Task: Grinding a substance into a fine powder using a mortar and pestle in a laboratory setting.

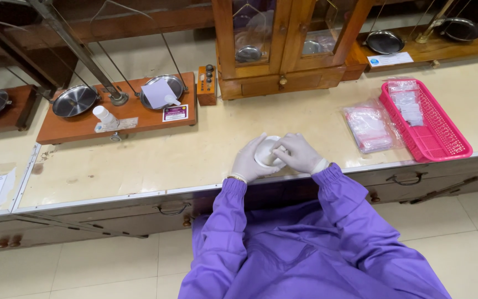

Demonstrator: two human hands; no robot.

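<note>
Both of my hands wear white gloves below purple gown sleeves. My left hand [250, 161] cups a small white round container [265, 152] at the front edge of the cream bench. My right hand [300, 153] rests on the container's right side, fingers curled over its top. What is inside the container is hidden.
A two-pan balance on a wooden base [118, 113] stands at the back left, with a small white bottle [104, 115] and a paper sheet [158, 92] on it. A wooden glass-fronted balance case [283, 50] is behind. A pink basket [424, 119] and clear plastic bags [368, 128] lie to the right.
</note>
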